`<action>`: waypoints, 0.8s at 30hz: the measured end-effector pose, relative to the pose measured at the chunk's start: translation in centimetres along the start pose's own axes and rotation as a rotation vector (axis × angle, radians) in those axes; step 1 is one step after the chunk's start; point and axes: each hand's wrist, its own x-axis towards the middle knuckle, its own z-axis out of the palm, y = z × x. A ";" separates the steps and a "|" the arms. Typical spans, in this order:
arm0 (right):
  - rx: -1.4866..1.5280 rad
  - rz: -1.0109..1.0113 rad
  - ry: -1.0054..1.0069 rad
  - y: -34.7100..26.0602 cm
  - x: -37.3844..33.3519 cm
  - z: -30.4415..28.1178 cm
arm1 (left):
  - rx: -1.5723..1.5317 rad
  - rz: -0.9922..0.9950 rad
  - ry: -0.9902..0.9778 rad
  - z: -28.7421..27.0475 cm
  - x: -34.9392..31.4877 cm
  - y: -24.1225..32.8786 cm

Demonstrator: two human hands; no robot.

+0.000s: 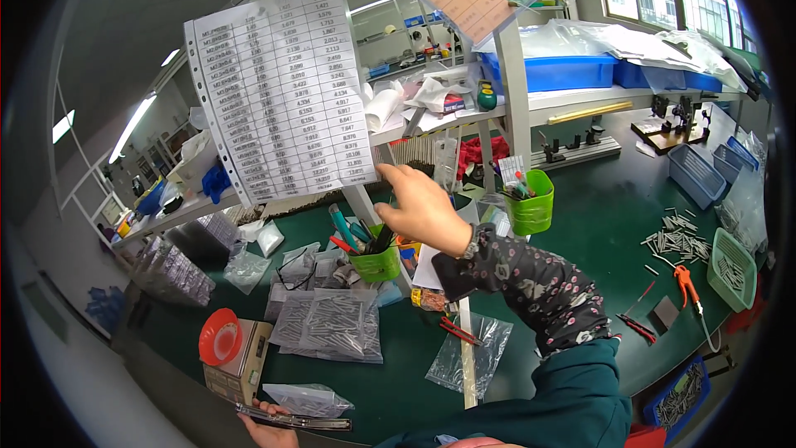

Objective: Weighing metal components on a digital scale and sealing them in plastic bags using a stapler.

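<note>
L hand (274,435) holds metal tool (319,424), longer end to R.

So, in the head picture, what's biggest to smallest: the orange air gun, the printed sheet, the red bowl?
1. Printed sheet, by far
2. Red bowl
3. Orange air gun

The sheet (282,99) hangs above the table (597,220), the scale (240,369) left of the bagged pins (327,323).

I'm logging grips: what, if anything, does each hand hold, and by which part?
The left hand holds a metal tool toward its left end. The right hand, raised by the chart, holds nothing visible.
</note>
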 end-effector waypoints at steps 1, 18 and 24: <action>-0.009 -0.035 0.021 -0.1 0.6 -1.3 | 0.048 0.029 0.026 0.1 0.0 -0.1; -0.450 -0.205 -0.395 3.9 14.7 -3.9 | 0.093 0.005 0.075 1.4 -0.7 -0.2; -0.558 -0.218 -0.307 3.0 14.3 -4.2 | 0.156 0.008 0.105 0.4 -0.9 -0.1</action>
